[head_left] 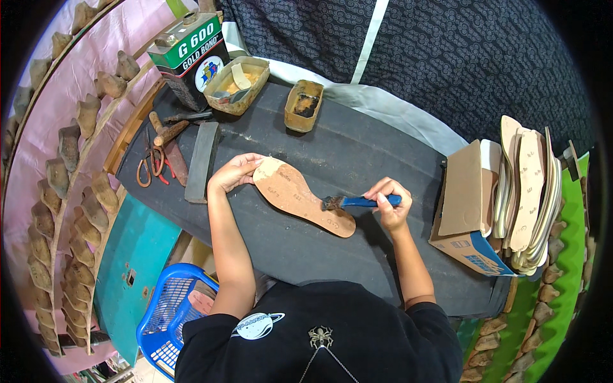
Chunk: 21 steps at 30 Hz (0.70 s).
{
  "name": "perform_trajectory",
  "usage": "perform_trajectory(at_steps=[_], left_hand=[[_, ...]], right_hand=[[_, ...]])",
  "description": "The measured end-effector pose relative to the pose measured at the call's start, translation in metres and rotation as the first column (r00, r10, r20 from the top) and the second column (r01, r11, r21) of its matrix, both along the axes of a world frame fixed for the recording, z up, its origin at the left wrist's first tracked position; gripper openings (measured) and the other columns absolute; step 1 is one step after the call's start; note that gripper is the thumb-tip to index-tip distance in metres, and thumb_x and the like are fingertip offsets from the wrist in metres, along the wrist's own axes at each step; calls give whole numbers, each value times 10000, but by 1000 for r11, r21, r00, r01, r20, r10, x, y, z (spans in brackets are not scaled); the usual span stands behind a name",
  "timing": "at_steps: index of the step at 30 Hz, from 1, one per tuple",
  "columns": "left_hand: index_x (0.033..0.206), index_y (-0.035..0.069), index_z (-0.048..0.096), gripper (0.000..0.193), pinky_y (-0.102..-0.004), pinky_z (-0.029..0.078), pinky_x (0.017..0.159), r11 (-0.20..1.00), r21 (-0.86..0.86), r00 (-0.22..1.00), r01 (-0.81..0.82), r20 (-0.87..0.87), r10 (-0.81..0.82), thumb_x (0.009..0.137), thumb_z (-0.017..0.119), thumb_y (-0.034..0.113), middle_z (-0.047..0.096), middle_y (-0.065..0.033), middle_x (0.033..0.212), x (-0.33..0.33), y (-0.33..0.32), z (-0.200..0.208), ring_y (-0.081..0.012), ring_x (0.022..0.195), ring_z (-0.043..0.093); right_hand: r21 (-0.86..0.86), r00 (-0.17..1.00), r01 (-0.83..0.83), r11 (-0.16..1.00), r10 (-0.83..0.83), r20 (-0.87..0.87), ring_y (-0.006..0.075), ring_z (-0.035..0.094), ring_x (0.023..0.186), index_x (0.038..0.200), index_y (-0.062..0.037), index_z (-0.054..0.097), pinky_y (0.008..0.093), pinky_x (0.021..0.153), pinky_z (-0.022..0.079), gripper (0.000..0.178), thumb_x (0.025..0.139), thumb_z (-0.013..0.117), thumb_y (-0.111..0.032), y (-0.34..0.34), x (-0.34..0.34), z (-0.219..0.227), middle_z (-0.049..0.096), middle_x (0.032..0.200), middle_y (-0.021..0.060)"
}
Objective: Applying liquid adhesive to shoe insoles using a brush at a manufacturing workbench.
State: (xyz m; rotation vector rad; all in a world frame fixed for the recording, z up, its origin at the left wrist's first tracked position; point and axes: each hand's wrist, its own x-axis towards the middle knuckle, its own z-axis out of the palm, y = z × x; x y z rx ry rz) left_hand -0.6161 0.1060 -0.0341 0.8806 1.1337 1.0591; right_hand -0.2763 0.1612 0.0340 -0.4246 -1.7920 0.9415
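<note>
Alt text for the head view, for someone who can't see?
The right hand holds a blue brush to a tan sole-shaped piece, gripped by the left hand at one end. Similar pieces stand in a cardboard box at right.

left hand point(236, 171): pinching | right hand point(389, 199): fingers curled | forearms point(229, 255): bare, extended forward

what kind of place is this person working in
Probably a shoemaking workshop: foot-shaped forms stand in rows at the left, sole-shaped pieces are stacked in a box, and the right hand holds a brush against another sole.
</note>
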Motion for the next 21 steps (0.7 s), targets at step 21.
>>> perform_trajectory(at_steps=[21], left_hand=[[1044,30,483,305,-198,492,635,1000,-19,999,9,-47,-10,840,495,257,563,-10,900,1,-1,7,-53,754,561]], right_hand=[[217,996,29,976,-47,78,163,521,483,540,-26,432,247,448,401,183,684,513,-104,-4,12,7,539,562,118]])
